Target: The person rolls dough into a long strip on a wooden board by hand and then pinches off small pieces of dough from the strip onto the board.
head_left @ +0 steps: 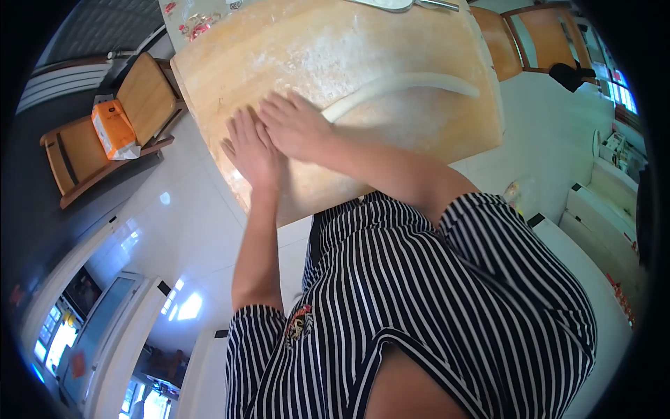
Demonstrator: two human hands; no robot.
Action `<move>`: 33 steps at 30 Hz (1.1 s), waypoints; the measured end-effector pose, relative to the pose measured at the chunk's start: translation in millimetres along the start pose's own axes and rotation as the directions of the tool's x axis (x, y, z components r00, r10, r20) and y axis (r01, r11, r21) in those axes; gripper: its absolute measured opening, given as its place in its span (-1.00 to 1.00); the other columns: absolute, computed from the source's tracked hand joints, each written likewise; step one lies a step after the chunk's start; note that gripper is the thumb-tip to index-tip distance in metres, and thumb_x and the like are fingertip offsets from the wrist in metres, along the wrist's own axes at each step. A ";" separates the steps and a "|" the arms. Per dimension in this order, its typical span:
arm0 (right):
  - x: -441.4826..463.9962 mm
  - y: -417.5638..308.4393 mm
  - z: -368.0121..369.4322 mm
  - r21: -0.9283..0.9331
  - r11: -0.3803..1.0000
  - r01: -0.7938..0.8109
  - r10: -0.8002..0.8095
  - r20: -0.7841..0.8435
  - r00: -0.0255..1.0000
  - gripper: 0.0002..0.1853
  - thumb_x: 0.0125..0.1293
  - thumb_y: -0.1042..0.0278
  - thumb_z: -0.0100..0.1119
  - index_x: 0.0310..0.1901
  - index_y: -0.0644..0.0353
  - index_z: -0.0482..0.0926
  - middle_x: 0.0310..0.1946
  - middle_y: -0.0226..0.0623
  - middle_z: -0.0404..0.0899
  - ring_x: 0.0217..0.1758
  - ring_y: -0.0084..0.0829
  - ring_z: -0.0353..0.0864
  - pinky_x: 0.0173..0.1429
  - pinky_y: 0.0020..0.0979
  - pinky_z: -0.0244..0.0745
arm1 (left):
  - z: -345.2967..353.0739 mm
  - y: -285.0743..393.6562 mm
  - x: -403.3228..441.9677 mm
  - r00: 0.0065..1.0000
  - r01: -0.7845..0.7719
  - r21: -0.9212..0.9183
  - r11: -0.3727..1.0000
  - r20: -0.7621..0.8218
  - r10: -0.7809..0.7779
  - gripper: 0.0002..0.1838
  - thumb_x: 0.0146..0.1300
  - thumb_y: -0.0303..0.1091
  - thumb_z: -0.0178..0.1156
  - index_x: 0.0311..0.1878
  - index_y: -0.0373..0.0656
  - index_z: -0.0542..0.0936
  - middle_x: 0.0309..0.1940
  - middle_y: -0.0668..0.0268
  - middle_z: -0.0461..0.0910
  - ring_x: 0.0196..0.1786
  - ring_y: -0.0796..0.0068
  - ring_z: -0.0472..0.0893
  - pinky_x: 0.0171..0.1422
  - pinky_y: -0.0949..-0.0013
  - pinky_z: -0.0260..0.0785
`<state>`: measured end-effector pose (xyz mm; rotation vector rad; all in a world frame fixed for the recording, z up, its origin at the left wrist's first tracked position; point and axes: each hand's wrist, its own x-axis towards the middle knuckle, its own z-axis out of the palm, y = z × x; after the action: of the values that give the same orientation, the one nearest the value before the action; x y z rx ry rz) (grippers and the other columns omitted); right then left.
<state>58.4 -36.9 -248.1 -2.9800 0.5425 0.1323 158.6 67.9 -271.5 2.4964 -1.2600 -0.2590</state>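
Observation:
A long white dough rope (pixel 391 84) curves over a floured wooden board (pixel 237 63), from my hands toward the board's right side. My right hand (pixel 296 127) lies palm down on the near end of the rope, its fingers stretched out. Beside it, on the left, my left hand (pixel 252 148) is flat with fingers extended, and the two hands touch or nearly touch. Whatever is beneath the palms is hidden. White flour (pixel 314 56) is dusted over the board beyond the hands.
At the top edge lies a metal blade-like tool (pixel 391 3). A wooden chair (pixel 146 87) with an orange package (pixel 115 130) stands at the left. Another wooden chair (pixel 548 38) is at the upper right. Flowered cloth (pixel 197 24) shows at the upper left.

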 end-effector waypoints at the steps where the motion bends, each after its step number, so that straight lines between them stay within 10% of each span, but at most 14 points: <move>1: -22.6 -9.4 -4.7 -0.037 0.996 0.077 -0.072 0.121 0.990 -0.46 0.59 0.05 -0.06 0.39 0.26 0.48 0.48 -0.10 0.38 0.56 -0.22 0.30 0.56 -0.15 0.24 | -6.2 -0.5 -32.9 0.997 -0.036 0.006 0.999 0.067 0.036 -0.39 0.69 0.04 -0.26 0.63 -0.03 0.28 0.66 0.25 0.22 0.72 0.04 0.08 0.74 -0.24 -0.29; 4: -92.5 -6.5 -0.9 -0.079 0.948 0.308 -0.309 0.002 0.951 -0.45 0.58 -0.01 -0.03 0.38 0.24 0.49 0.40 -0.11 0.45 0.40 -0.25 0.42 0.53 -0.10 0.26 | -6.0 -14.4 -133.2 0.963 -0.146 0.123 0.982 0.247 0.112 -0.31 0.67 0.11 -0.20 0.69 -0.04 0.17 0.68 0.23 0.18 0.74 0.08 0.05 0.78 -0.19 -0.42; 6: -113.5 -10.5 31.3 0.304 0.854 0.422 -0.312 -0.350 0.883 -0.42 0.56 -0.06 -0.02 0.37 0.21 0.53 0.39 -0.17 0.49 0.48 -0.26 0.37 0.52 -0.07 0.23 | -0.4 -36.4 -161.4 0.944 -0.228 0.146 0.963 0.275 0.181 -0.31 0.66 0.12 -0.20 0.70 -0.02 0.16 0.70 0.21 0.13 0.75 0.10 0.02 0.77 -0.19 -0.41; 8: -49.5 -10.1 8.1 -0.091 0.966 0.240 -0.241 0.003 0.971 -0.38 0.56 -0.12 -0.06 0.37 0.22 0.52 0.39 -0.19 0.49 0.50 -0.24 0.33 0.55 0.08 0.16 | -10.0 -29.5 -115.8 0.972 -0.127 0.107 0.986 0.210 0.103 -0.32 0.67 0.13 -0.22 0.69 -0.01 0.18 0.71 0.23 0.11 0.75 0.11 0.01 0.76 -0.20 -0.38; 10: -0.7 -9.8 25.2 0.084 0.996 -0.008 0.040 -0.379 0.925 -0.49 0.47 -0.04 0.06 0.24 0.17 0.58 0.35 -0.16 0.51 0.53 -0.13 0.30 0.55 0.22 0.11 | -5.5 -25.9 -30.2 0.996 0.056 0.039 0.998 0.061 -0.058 -0.33 0.68 0.10 -0.27 0.68 -0.02 0.19 0.71 0.23 0.11 0.75 0.09 0.01 0.75 -0.22 -0.33; 16: 46.6 6.9 17.6 0.047 0.998 -0.048 0.066 -0.578 0.813 -0.54 0.50 -0.03 0.02 0.14 0.18 0.60 0.31 -0.11 0.51 0.49 -0.16 0.31 0.55 0.17 0.14 | 2.5 -38.8 41.6 0.999 0.043 0.152 0.987 -0.015 -0.041 -0.36 0.69 0.05 -0.30 0.68 0.00 0.20 0.71 0.26 0.11 0.75 0.10 0.01 0.74 -0.22 -0.27; 19: -23.8 -6.1 4.5 0.024 0.986 0.165 -0.162 -0.102 0.982 -0.47 0.58 -0.04 -0.10 0.31 0.20 0.52 0.41 -0.17 0.45 0.57 -0.26 0.25 0.62 0.12 0.10 | -14.2 -22.5 -38.6 0.989 -0.113 0.089 0.990 0.100 0.104 -0.37 0.68 0.05 -0.25 0.66 -0.02 0.25 0.70 0.26 0.15 0.75 0.07 0.02 0.76 -0.21 -0.32; 22: -94.6 -0.4 34.2 0.230 0.826 0.515 -0.506 -0.101 0.857 -0.32 0.66 -0.04 -0.29 0.64 0.15 0.12 0.69 -0.21 0.10 0.79 -0.33 -0.10 0.82 -0.07 -0.21 | -11.4 -38.6 -143.9 0.943 -0.249 0.135 0.959 0.258 0.208 -0.29 0.64 0.10 -0.12 0.68 -0.09 0.20 0.69 0.17 0.14 0.75 -0.01 -0.01 0.76 -0.22 -0.39; 25: -99.7 1.9 16.3 0.366 0.787 0.497 -0.582 0.173 0.795 -0.30 0.67 -0.04 -0.33 0.69 0.09 -0.08 0.73 -0.24 -0.11 0.81 -0.35 -0.33 0.82 -0.15 -0.46 | -14.3 -45.7 -168.4 0.915 -0.344 0.194 0.919 0.289 0.281 -0.28 0.63 0.10 -0.11 0.68 -0.11 0.18 0.71 0.18 0.10 0.76 0.01 -0.05 0.76 -0.22 -0.35; 26: -90.0 -0.9 34.9 0.305 0.797 0.521 -0.518 -0.100 0.850 -0.33 0.66 0.00 -0.28 0.67 0.11 0.06 0.72 -0.26 0.01 0.80 -0.35 -0.18 0.82 -0.08 -0.31 | -11.4 -47.7 -157.3 0.914 -0.346 0.195 0.918 0.291 0.282 -0.28 0.63 0.10 -0.11 0.68 -0.11 0.18 0.71 0.18 0.10 0.76 0.01 -0.05 0.76 -0.22 -0.35; 29: -31.0 -9.2 4.3 0.079 0.967 0.243 -0.245 0.015 0.969 -0.39 0.62 0.01 -0.16 0.57 0.12 0.32 0.65 -0.26 0.20 0.75 -0.31 0.04 0.75 0.05 -0.11 | -12.2 -28.2 -52.3 0.990 -0.047 0.095 0.994 0.134 0.034 -0.36 0.68 0.08 -0.24 0.67 -0.01 0.22 0.72 0.22 0.09 0.75 0.10 0.00 0.75 -0.21 -0.28; 33: 37.2 7.3 19.0 0.134 0.990 0.033 0.006 -0.282 0.959 -0.51 0.55 -0.03 -0.06 0.25 0.11 0.63 0.48 -0.26 0.42 0.62 -0.22 0.21 0.61 0.15 0.04 | 4.9 -31.6 39.3 0.996 0.081 0.084 0.993 -0.028 -0.079 -0.39 0.70 0.06 -0.32 0.64 0.01 0.30 0.69 0.20 0.14 0.73 0.06 0.06 0.72 -0.18 -0.17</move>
<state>89.3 -54.2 -271.4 -2.8812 0.5348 -0.3236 203.9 52.7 -288.2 2.6177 -1.1864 -0.1974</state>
